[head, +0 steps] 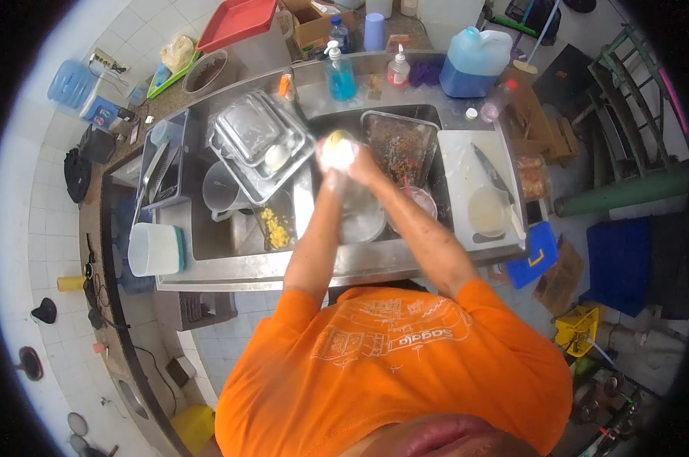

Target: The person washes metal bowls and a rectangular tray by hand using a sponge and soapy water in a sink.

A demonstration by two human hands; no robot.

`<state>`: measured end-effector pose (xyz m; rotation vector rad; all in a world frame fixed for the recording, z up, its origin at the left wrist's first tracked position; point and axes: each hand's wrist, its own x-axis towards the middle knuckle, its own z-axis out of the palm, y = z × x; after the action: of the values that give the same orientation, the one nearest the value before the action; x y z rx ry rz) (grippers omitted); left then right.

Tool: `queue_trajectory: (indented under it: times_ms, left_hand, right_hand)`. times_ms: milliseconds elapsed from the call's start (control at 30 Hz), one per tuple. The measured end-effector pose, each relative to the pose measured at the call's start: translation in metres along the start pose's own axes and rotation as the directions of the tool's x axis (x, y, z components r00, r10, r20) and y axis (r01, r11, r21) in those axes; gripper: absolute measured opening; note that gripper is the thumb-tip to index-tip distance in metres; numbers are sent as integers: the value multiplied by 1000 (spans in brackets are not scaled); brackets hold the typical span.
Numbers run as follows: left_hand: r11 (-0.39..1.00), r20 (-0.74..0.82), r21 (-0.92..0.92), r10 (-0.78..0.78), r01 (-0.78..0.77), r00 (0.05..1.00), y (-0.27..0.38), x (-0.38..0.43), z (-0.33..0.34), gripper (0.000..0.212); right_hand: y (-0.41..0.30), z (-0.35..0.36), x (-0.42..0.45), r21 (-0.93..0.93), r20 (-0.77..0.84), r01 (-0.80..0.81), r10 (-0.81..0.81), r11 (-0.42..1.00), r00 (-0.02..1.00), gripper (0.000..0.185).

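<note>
Over the right basin of a steel double sink, my left hand (328,155) and my right hand (363,163) are close together around a blurred white thing with a yellow-green part (340,149); its kind cannot be told, and glare hides the fingers. Below them a clear round bowl (363,220) sits in the basin. To their right lies a metal tray with brown residue (401,145). Stacked metal trays (250,128) with suds rest to their left, a white rounded thing (277,157) on them. A clear plastic jug (222,185) and yellow food scraps (276,228) are in the left basin.
A white cutting board (464,171) at right holds a knife (490,168). A blue soap pump bottle (340,77), a small pump bottle (398,71) and a jug of blue liquid (474,65) stand behind. A grey utensil bin (170,154) and a white container (153,249) stand left.
</note>
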<state>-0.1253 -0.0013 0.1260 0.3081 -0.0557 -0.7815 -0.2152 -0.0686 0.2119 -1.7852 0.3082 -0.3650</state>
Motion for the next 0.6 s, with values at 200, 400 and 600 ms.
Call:
queue_trajectory:
  times_ms: [200,400,600]
  left_hand:
    - [978,28,199,65,-69,997,2,2,-20,37]
    - [980,353,-172,-29,95,935,20,0,-30,39]
    - [920,-357,383,233,-86,905,4,-14,-21,40]
  right_hand:
    - [-11,5,2,-471,142,427,-411,772,900,17]
    - [-5,22,-6,320,72,1,-25,948,997,18]
    - [-1,14,-15,475,64,-87,65,876,996,22]
